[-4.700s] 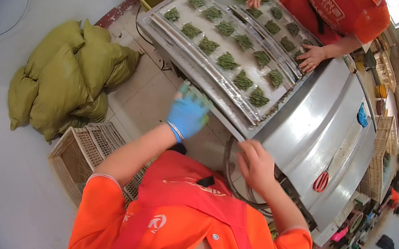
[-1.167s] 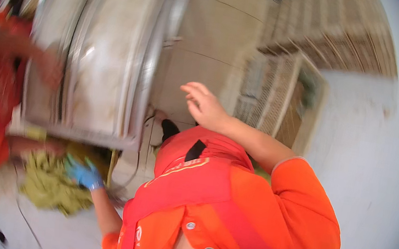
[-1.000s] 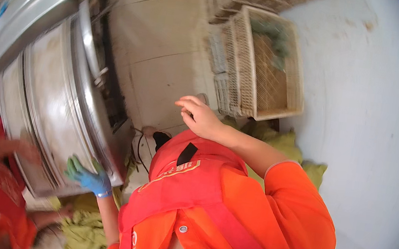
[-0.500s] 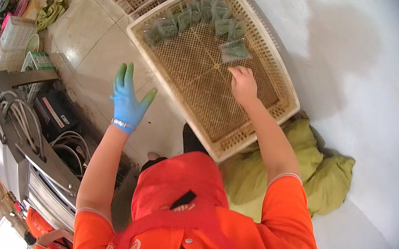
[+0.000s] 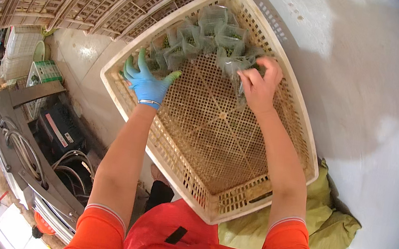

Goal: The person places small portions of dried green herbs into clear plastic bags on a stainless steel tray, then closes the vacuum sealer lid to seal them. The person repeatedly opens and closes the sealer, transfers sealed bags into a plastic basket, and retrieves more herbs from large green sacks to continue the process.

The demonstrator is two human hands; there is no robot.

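One crate [image 5: 292, 117]; two hands [image 5: 146, 82] [image 5: 260, 86] on clear packets [image 5: 212, 37]

Both hands [image 5: 200, 81] touch packets [image 5: 207, 36] in a basket [image 5: 302, 154].

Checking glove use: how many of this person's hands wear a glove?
1. The left hand wears a blue glove, at the packets' left; the right hand is bare, on their right.
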